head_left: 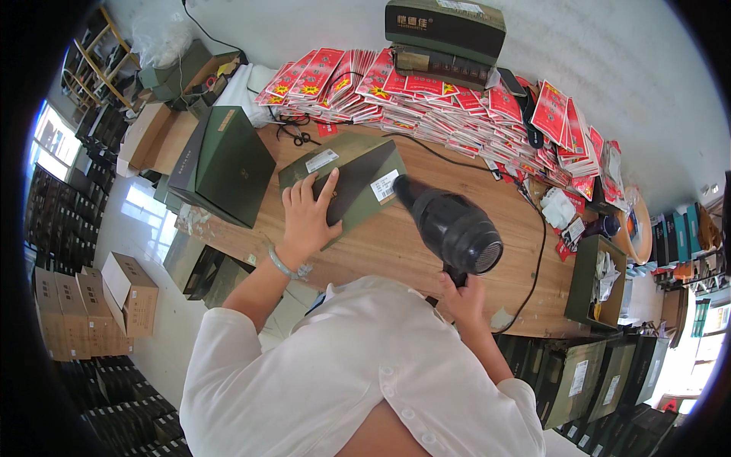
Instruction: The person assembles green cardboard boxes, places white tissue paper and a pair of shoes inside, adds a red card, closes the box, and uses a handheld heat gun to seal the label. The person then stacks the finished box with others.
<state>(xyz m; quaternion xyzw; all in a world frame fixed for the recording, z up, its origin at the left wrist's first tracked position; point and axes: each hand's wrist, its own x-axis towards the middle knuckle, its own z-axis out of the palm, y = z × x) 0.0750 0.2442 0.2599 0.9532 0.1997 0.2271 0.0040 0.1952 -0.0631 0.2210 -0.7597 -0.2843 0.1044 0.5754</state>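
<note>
A dark green shoebox-like carton point(346, 183) lies on the wooden table in front of me, with white labels on its top and end. My left hand point(308, 217) rests on its near side, fingers spread over it. My right hand point(463, 298) is closed round the handle of a black hair dryer point(449, 227). The dryer's nozzle points at the labelled end of the carton, right beside the white label point(384, 185). Whether the nozzle touches the carton, I cannot tell. A taller green box point(228, 167) stands to the left.
Piles of red printed cards point(457, 114) line the wall, with two dark boxes point(445, 30) stacked above them. Black scissors point(298, 137) lie behind the carton. A black cord point(544, 251) crosses the table point(518, 266). An open green box point(598, 282) stands at the right edge; cardboard cartons point(91, 312) stand on the floor.
</note>
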